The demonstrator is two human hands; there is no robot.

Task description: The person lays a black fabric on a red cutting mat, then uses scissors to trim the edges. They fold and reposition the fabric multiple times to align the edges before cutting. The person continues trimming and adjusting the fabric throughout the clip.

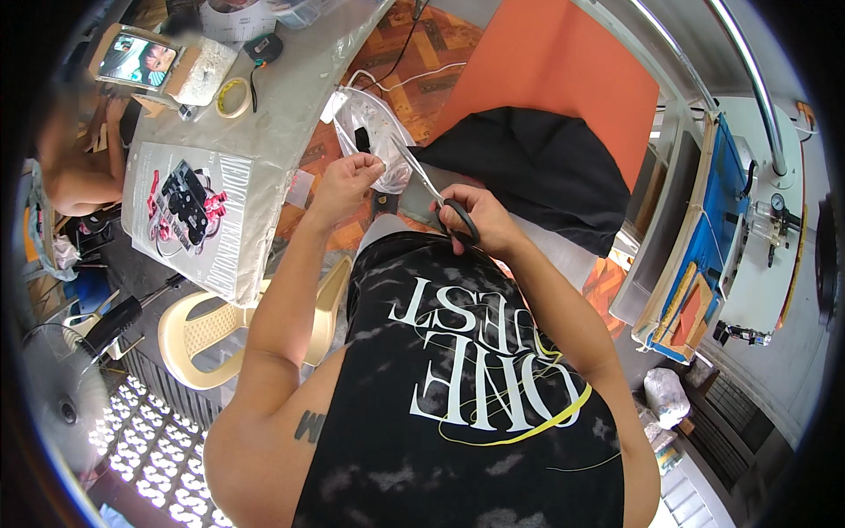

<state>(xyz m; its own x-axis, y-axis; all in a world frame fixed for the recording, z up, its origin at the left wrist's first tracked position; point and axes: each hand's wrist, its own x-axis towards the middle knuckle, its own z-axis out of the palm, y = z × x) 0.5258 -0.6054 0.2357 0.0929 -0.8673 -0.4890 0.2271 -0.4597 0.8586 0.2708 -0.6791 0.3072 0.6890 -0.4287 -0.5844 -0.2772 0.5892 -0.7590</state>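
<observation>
Fingers of the right hand (486, 217) were curled about the black handles of a pair of scissors (426, 177), gripping them firmly from what I could see. Blades pointed away from the wearer and over to the left; I could not tell how widely they were parted. Left hand (350, 179) raised opposite, just beyond the scissor tips, its thumb and fingertips drawn narrowly together. Whether something fine was pinched there, I could not tell from my end.

Black cloth (537, 167) lay bunched just beyond the right hand, spread over the near part of an orange panel (554, 62), its left end close beside the blades. A clear plastic bag (387, 123) sat behind the left hand, above a brown patterned floor (440, 40).

On the wearer's black shirt (378, 440) I noted a yellow ribbon (554, 428), loosely looped across the white lettering.

To the left, a plastic-covered table (304, 66) bore a roll of tape (233, 99), a lit screen (119, 63) propped in cardboard, and a grey printed sheet (233, 180). A cream plastic chair (179, 348) stood near the table's close end. At far left I made out another person's arm (84, 189), well apart from the wearer's hands.
</observation>
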